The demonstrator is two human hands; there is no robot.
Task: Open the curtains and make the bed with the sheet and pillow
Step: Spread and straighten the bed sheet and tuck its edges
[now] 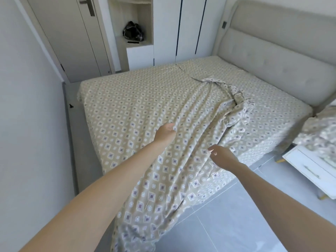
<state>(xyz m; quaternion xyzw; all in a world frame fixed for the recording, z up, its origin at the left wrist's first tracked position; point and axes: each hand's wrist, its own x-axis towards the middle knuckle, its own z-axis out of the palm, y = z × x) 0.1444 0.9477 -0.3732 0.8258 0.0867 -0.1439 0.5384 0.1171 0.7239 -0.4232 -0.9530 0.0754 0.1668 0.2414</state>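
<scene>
Two hands were on the sheet [163, 188]. The left hand [165, 133] had its fingers curled into a raised fold over the middle of the bed [112, 99]. The right hand [222, 158] appeared to pinch a second fold between thumb and forefinger, nearer the bed's close edge.

The sheet lay as a bunched, twisted band. It started near the headboard [272, 57], crossed the mattress and spilled over the side, with its lower end hanging toward the floor [236, 215].

It looked thin, light and quite limp, so it would hold no shape of its own and would probably slide easily over the matching cover beneath. A light grip seemed enough. Mid-fold holds like these would likely only drag the bunch along. An edge or two corners, with the hands well apart, looked the better place to hold it for shaking it flat. The tight twist near the headboard might resist.

A patterned bundle on the nightstand [298, 160], probably the pillow [320, 135], lay untouched.
</scene>
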